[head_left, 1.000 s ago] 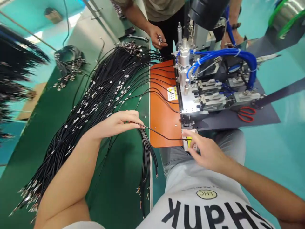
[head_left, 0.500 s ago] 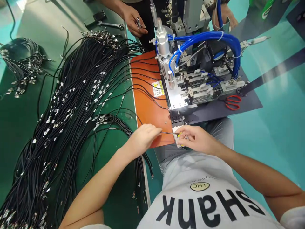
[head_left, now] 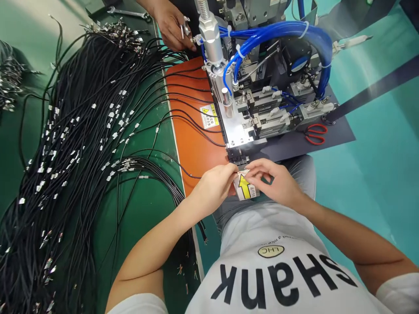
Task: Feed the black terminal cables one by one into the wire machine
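Two bare hands, left hand (head_left: 214, 185) and right hand (head_left: 275, 183), close in at the yellow arrow!

Head view, and here's the action: a slim black round cable (head_left: 195, 176) runs in from the left and disappears under the left hand, whose fingers are curled closed around it, tips at the upper corner of a white plate with a yellow arrow (head_left: 244, 188). Just across, the right hand faces it, thumb and forefinger drawn nearly together, other fingers bent; whether anything thin sits in that pinch, I cannot tell. Fingertips sit near each other, the plate below and between!

Beyond the left hand lies a flat orange board (head_left: 190, 144), crossed by black cables leading into a silver metal machine (head_left: 240, 131) ahead of both hands. Thick blue plastic tubes (head_left: 281, 32) arch over it. Left of the left hand, a curved black bundle of cables (head_left: 163, 176); farther out, a big black heap of white-tagged cables (head_left: 78, 96). Past the right hand, red-handled scissors (head_left: 316, 132). And far ahead, a co-worker's hand (head_left: 173, 26) with a small metal tool (head_left: 185, 28)!
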{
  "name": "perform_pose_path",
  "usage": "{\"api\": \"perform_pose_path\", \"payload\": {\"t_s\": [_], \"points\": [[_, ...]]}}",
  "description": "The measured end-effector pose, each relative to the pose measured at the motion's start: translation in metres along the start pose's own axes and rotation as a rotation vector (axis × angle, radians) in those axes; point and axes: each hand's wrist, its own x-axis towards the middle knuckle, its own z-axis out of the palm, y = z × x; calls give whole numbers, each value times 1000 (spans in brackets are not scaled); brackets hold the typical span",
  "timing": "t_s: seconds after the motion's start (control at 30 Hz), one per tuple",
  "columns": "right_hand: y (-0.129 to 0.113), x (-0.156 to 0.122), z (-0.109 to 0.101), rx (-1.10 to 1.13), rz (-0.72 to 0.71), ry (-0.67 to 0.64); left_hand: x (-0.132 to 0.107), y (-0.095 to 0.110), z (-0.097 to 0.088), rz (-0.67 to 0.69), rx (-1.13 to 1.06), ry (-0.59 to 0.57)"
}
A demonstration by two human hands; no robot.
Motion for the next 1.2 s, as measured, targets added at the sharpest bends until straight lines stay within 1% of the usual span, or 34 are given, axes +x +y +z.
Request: {"api": "perform_pose_path", "payload": {"t_s": [0.1,0.2,0.27,0.33,0.4,0.5,0.63,0.73,0.8,0.93,1.0,1.1,1.2], "points": [[4,1,-6,19,36,16,3,0,1,-44,-84,25],[6,5,-3,6,21,76,5,3,5,-89,-151,23],[7,8,-1,31,12,92,5,5,9,-108,-210,48],[9,11,-2,101,34,67,6,4,13,-109,-276,100],[10,12,-6,172,70,16,7,2,17,-116,-331,145],[11,11,-12,215,102,-15,7,1,20,-143,-369,171],[10,9,-13,237,102,8,6,2,22,-128,-377,198],[10,9,-11,211,60,34,5,3,22,-111,-377,216],[9,10,-11,130,-3,46,4,4,23,-110,-377,226],[0,9,-15,-93,-179,81,3,6,23,-84,-330,262],[-5,8,-15,-153,-218,86,2,7,24,-60,-299,272],[-8,9,-17,-145,-200,58,1,6,24,-29,-281,266],[-6,12,-21,-22,-107,-20,1,3,23,11,-264,244]]}}
